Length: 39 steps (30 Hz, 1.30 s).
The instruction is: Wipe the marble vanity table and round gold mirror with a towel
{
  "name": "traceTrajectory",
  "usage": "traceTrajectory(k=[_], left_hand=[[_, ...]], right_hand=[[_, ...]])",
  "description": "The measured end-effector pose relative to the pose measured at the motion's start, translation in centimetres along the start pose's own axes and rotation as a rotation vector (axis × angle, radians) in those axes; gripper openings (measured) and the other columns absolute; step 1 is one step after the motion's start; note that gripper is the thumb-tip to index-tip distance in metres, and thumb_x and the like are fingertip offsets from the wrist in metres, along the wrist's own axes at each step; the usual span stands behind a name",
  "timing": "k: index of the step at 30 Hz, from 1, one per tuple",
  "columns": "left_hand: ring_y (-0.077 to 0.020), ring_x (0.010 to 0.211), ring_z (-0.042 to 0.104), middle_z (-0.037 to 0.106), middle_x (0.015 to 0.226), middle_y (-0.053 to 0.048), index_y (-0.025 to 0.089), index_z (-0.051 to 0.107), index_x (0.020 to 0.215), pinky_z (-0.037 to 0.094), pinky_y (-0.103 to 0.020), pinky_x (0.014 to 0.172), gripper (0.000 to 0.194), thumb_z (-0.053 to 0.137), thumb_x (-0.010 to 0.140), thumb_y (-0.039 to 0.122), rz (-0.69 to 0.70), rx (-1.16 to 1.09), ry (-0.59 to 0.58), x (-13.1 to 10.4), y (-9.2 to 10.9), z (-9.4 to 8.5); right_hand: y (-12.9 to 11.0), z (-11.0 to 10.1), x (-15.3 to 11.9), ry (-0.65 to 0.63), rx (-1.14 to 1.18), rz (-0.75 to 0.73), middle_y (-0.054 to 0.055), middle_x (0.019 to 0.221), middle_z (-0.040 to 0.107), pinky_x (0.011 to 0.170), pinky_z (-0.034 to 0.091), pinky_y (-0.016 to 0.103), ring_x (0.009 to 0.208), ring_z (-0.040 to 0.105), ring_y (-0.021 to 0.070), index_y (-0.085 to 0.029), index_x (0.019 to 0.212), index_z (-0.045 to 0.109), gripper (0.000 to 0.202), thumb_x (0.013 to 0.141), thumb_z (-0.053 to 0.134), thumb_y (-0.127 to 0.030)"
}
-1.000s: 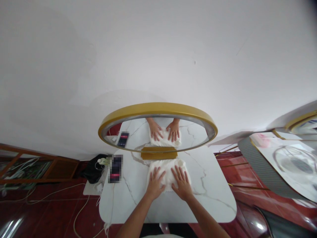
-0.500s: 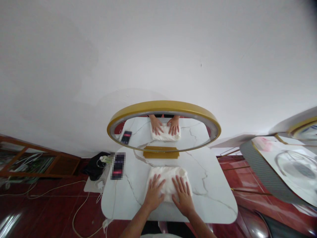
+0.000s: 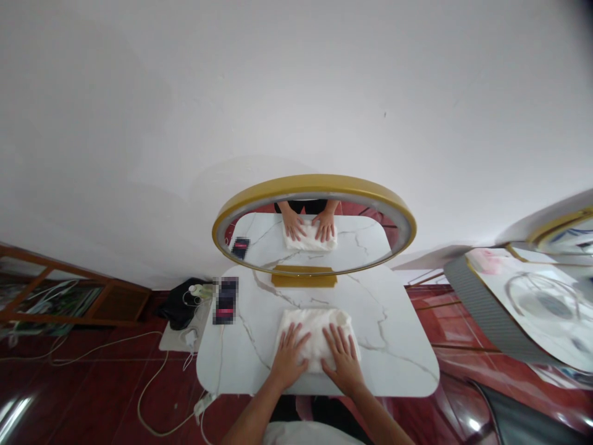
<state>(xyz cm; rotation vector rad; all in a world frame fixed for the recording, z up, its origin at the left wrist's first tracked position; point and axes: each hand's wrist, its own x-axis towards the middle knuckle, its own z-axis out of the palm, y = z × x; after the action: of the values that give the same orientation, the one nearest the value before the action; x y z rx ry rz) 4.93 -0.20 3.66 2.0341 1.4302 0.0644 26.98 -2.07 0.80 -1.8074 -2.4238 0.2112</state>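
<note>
A folded white cloth, soft like a towel, lies on the white marble-patterned table in front of me. My left hand rests flat on its left part, fingers spread and palm down. On the right part lies my right hand, also flat with the fingers apart. Neither hand grips the cloth; both only touch its top. A small rolled or raised fold shows at the cloth's far right corner. Both hands and the cloth appear again in the gold-framed mirror behind.
The mirror stands on a gold base at the table's back, by the wall. A blurred-out phone with a cable lies at the left edge. Left are a black bag and wooden cabinet; right, another table and a black chair.
The camera view has shifted slightly, so the table and mirror sit a little higher. Both hands stay flat on the cloth, and its raised far right corner looks lower.
</note>
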Motion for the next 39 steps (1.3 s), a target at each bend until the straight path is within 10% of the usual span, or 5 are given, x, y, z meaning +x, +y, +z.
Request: traceTrajectory(k=[15, 30, 39], left_hand=[[-0.0253, 0.142, 0.007, 0.015, 0.155, 0.005, 0.038, 0.031, 0.140, 0.013, -0.049, 0.114, 0.066, 0.057, 0.080, 0.026, -0.098, 0.040, 0.063, 0.6, -2.8, -3.0], [-0.0237, 0.143, 0.002, 0.007, 0.155, 0.009, 0.040, 0.025, 0.142, 0.005, -0.048, 0.116, 0.079, 0.058, 0.074, 0.020, -0.065, -0.023, 0.060, -5.7, -3.5, 0.4], [-0.0241, 0.143, 0.004, 0.007, 0.155, 0.010, 0.044, 0.024, 0.141, 0.008, -0.048, 0.116, 0.075, 0.059, 0.078, 0.027, -0.008, -0.036, 0.022, -5.6, -4.5, -0.7]], right_hand=[[-3.0, 0.7, 5.2, -0.050, -0.017, -0.002, -0.001, 0.153, 0.007, 0.111, 0.011, 0.050, 0.141, 0.007, 0.0258, -0.030, 0.147, 0.009, 0.076, 0.081, 0.046, -0.039], [-5.4, 1.3, -1.6, -0.032, 0.008, -0.066, 0.002, 0.153, 0.010, 0.111, 0.012, 0.051, 0.140, 0.011, 0.0298, -0.027, 0.147, 0.006, 0.078, 0.082, 0.043, -0.046], [-5.8, 1.7, -1.0, -0.022, -0.028, -0.050, 0.001, 0.153, 0.008, 0.110, 0.010, 0.053, 0.140, 0.009, 0.0316, -0.028, 0.147, 0.003, 0.080, 0.081, 0.044, -0.045]])
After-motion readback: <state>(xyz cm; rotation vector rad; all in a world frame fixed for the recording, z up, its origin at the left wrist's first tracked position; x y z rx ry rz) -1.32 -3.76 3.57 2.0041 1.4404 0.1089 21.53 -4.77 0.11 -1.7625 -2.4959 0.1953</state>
